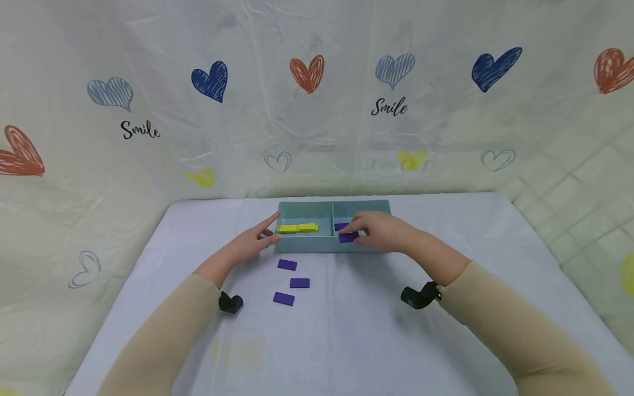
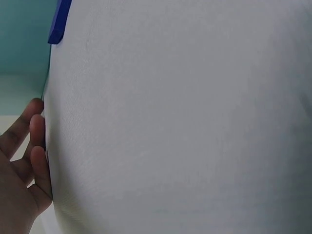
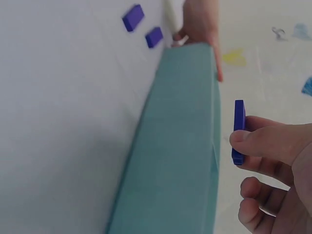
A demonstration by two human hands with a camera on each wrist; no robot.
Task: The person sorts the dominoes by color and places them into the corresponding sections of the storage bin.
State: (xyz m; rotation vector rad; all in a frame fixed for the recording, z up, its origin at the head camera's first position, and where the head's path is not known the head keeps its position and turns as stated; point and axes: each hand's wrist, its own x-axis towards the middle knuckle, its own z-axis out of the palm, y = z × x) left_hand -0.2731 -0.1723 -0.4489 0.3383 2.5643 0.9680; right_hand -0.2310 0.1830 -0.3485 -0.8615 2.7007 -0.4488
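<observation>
A teal two-compartment box (image 1: pixel 307 245) stands near the far side of the table. Two yellow blocks (image 1: pixel 297 228) lie end to end in its left compartment, and a purple block (image 1: pixel 340 226) shows in the right one, partly behind my right hand. That right hand (image 1: pixel 383 231) pinches another flat purple block (image 3: pixel 239 131) between thumb and fingers, above the box's front wall. At the box's left end, my left hand (image 1: pixel 250 242) touches the side with index finger extended and thumb near the front corner; it holds nothing.
Three loose purple blocks, the nearest to the box (image 1: pixel 287 264), a middle one (image 1: pixel 299 282) and a front one (image 1: pixel 284 298), lie on the white-covered table (image 1: pixel 346 341). Behind the box hangs a curtain (image 1: pixel 337 137) printed with hearts.
</observation>
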